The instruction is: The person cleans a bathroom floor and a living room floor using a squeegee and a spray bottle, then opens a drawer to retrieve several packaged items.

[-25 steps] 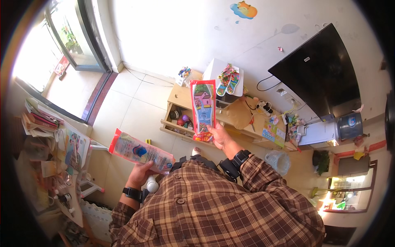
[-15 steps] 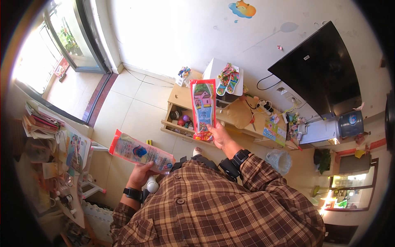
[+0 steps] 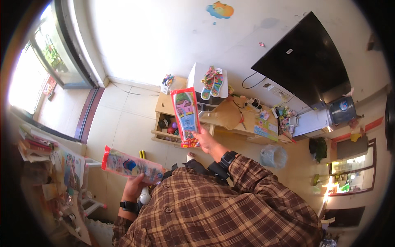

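The right hand (image 3: 207,142) has its fingers closed on the lower end of a red-edged picture packet (image 3: 186,110), long axis pointing away; left-hand (image 3: 132,187) fingers grip a translucent packet (image 3: 149,168), crosswise, nearer the body.

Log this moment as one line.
left hand: grips pink packet | right hand: grips red-bordered packet | packets: apart | drawer: open

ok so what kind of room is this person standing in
It looks like a living room in a home: a large black flat screen hangs on the wall, a long wooden cabinet with an open drawer stands below, and a glazed door opens at the left.
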Motion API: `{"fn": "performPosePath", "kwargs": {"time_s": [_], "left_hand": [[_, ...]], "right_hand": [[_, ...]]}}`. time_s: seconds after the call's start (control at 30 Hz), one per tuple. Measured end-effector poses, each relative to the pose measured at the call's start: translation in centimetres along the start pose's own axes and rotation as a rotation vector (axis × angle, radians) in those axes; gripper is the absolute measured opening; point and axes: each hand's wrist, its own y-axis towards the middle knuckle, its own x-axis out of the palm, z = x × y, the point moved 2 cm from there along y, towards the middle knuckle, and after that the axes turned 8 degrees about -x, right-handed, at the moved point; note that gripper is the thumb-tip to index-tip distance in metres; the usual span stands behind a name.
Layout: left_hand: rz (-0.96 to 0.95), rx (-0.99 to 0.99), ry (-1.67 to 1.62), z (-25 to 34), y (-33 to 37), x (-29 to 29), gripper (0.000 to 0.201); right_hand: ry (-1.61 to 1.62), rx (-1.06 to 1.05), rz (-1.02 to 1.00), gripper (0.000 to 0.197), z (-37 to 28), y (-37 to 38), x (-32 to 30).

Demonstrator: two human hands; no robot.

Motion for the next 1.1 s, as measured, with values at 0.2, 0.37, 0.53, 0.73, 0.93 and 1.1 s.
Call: {"fn": "performPosePath", "kwargs": {"time_s": [0.2, 0.37, 0.53, 0.73, 0.93, 1.1], "left_hand": [[0.038, -0.012, 0.053, 0.6, -0.5, 0.6, 0.043], [0.034, -0.034, 0.08, 0.5, 0.0, 0.9, 0.043], [0.076, -0.038, 0.038, -0.3, 0.9, 0.5, 0.04], [0.172, -0.098, 0.062, -0.9, 0.9, -0.8, 0.036], [0.257, -0.076, 0.074, -0.8, 1.6, 0.9, 0.039], [0.312, -0.03, 0.086, 0.3, 2.0, 6.4, 0.038]], "right_hand": [[0.236, 0.174, -0.111, 0.028, -1.4, -0.8, -0.2], [0.595, 0.525, -0.195, 0.03, -3.5, -1.9, -1.0], [0.561, 0.481, -0.235, 0.029, -0.1, -1.1, -2.7], [0.246, 0.056, -0.144, 0.011, 2.0, 0.2, -4.4], [0.677, 0.517, -0.053, 0.035, 1.2, 0.9, -9.2], [0.683, 0.634, 0.271, 0.025, 2.9, 2.7, -12.7]]}}
